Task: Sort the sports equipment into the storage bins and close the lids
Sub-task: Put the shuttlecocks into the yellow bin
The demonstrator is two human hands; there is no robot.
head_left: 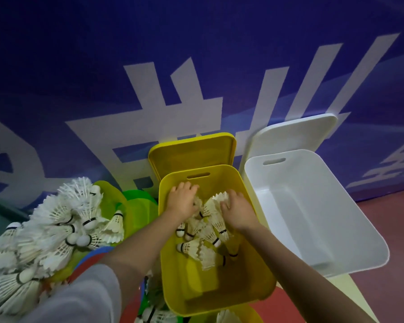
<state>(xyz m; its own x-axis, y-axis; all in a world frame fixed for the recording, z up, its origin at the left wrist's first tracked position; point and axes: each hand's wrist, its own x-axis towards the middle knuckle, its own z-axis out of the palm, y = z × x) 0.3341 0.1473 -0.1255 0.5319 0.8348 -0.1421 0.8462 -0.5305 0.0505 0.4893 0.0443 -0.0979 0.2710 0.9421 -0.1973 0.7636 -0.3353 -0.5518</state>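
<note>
**Both hands down among the shuttlecocks in the yellow bin**

Under our palms, inside the open yellow plastic storage bin (170,264), lies a loose heap of white feathered shuttlecocks with black-banded cork tips (205,238). Our left hand (182,201) rests on the far-left part of that heap, fingers spread and fairly straight, pressing rather than gripping. Our right hand (236,212) curls over the skirt of one shuttlecock at the heap's far edge, holding it; we judge it is being set down or nudged into place. Pressing the feathers low would let a lid shut later.

Beyond our fingertips, the yellow plastic lid (191,152) leans against the blue wall with large white lettering (196,54), kept off so the bin stays open. To the right of our right hand sits the open white plastic storage bin (313,206), nothing showing inside, its white lid (296,134) also propped against the wall.

Left of our left forearm, a large pile of white shuttlecocks (44,229) waits unsorted on green and other coloured containers (138,206), whose shapes we cannot make out. Our arms hide part of the heap, and the frame's lower edge cuts off more shuttlecocks.
</note>
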